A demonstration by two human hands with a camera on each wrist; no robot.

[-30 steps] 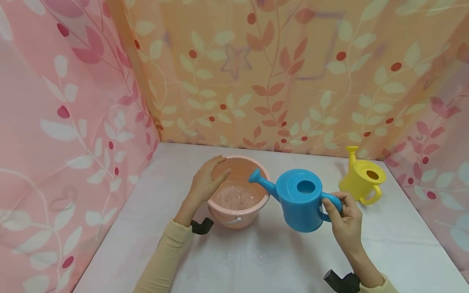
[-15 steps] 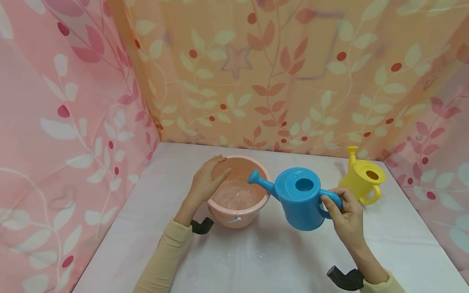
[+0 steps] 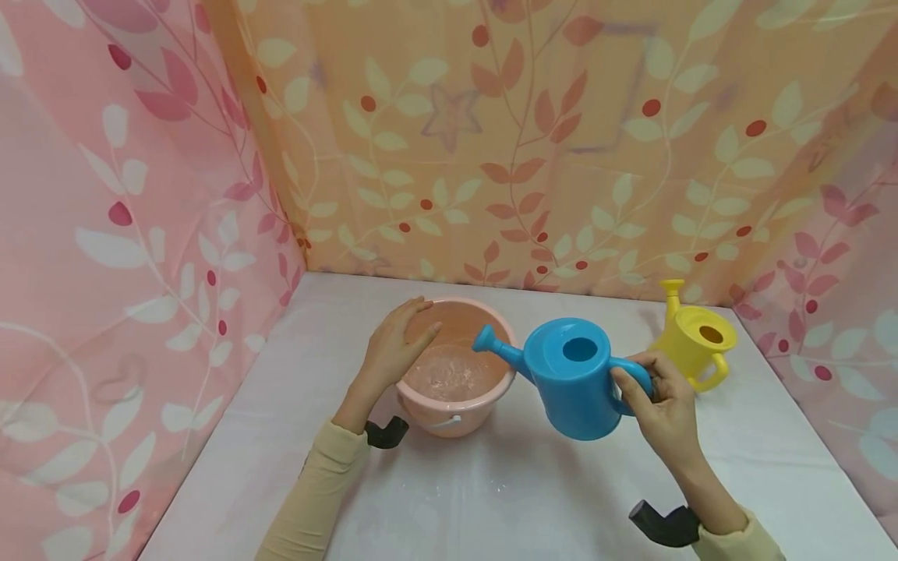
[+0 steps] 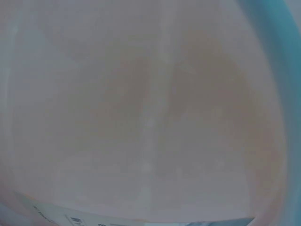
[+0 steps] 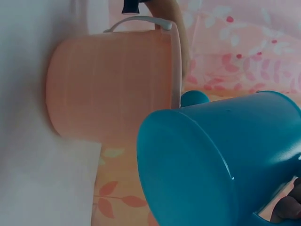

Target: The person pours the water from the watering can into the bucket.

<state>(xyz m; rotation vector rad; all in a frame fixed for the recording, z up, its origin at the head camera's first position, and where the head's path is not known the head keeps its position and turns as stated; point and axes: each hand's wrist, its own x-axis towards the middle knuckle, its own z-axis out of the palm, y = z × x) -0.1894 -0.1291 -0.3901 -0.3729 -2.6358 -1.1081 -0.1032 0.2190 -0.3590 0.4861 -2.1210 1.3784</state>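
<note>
A pale pink bucket [image 3: 456, 409] stands mid-table, with rippling water [image 3: 449, 372] in it. My left hand [image 3: 393, 347] holds its left rim, fingers over the edge and thumb on the inner side. My right hand [image 3: 662, 401] grips the handle of a blue watering can [image 3: 571, 389]. The can hangs above the table right of the bucket, its spout and rose [image 3: 484, 337] reaching over the rim. In the right wrist view the blue can [image 5: 221, 155] is close up, with the bucket [image 5: 113, 84] beyond. A blurred pale surface [image 4: 141, 117] fills the left wrist view.
A yellow watering can [image 3: 694, 343] stands at the table's back right, beyond my right hand. Droplets [image 3: 500, 488] lie on the white tabletop [image 3: 435, 514] in front of the bucket. Patterned cloth [image 3: 519, 156] hangs along the back and sides.
The blue watering can has risen slightly and shifted a little left with my right hand. The ripples in the bucket have changed shape. My left hand stays at the rim.
</note>
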